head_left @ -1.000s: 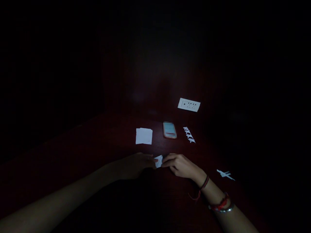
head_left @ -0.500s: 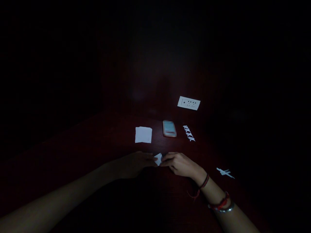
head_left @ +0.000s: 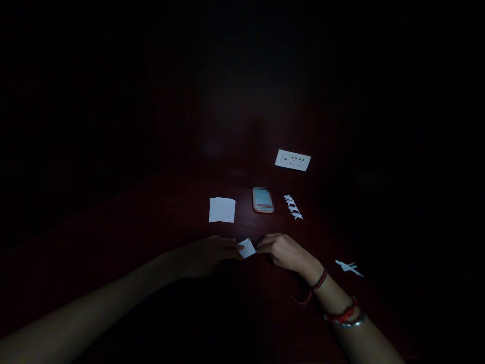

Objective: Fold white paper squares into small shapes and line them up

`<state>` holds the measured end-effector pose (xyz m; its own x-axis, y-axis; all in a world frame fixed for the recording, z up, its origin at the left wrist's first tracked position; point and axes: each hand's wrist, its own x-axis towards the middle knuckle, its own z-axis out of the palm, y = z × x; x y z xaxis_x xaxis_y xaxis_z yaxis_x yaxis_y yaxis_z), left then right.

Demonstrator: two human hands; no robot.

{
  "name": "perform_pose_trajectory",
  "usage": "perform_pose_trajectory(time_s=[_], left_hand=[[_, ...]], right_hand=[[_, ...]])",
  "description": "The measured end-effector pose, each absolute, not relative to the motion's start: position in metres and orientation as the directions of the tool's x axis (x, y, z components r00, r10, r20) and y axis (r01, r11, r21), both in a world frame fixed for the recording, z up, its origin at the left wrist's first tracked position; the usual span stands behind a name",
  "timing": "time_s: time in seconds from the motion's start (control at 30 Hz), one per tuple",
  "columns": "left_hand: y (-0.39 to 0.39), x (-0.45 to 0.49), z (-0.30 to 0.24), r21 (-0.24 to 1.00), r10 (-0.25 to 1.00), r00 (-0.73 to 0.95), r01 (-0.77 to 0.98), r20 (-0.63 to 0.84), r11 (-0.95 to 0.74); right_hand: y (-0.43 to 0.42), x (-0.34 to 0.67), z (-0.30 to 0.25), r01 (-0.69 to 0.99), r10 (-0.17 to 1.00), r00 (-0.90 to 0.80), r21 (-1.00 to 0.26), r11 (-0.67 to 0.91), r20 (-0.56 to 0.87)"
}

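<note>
A small white piece of folded paper (head_left: 247, 248), with crease lines meeting near its top, lies low over the dark table between my hands. My left hand (head_left: 215, 253) pinches its left edge, thumb on top. The fingers of my right hand (head_left: 284, 251) are drawn together in a pinch at the paper's right corner. Just beyond is a stack of white paper sheets (head_left: 222, 210). Several small folded white paper pieces (head_left: 293, 207) lie in a slanting row at the back right.
A phone-like flat object (head_left: 262, 200), its face pixelated, lies behind the hands. Thin white paper strips (head_left: 349, 267) lie crossed right of my right wrist. A white socket plate (head_left: 293, 160) is on the back wall. The surroundings are very dark.
My right hand has slid slightly right and up to the paper's corner, uncovering more of the folded paper. My left hand keeps its pinch. The whole view has shifted slightly.
</note>
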<state>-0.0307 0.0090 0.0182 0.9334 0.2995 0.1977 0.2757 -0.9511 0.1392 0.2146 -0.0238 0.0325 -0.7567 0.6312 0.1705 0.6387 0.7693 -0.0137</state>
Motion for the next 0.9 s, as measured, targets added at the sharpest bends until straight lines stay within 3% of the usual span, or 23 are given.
perform_pose_trajectory(time_s=[0.33, 0.9], left_hand=[[0.016, -0.029, 0.009, 0.105, 0.288, 0.936, 0.272, 0.203, -0.957], [0.009, -0.035, 0.021, 0.118, 0.283, 0.934, 0.262, 0.22, -0.958]], right_hand=[[-0.03, 0.206, 0.033, 0.571, 0.57, -0.808, -0.043, 0.82, 0.152], [-0.021, 0.215, 0.033, 0.666, 0.647, -0.733, 0.028, 0.745, 0.211]])
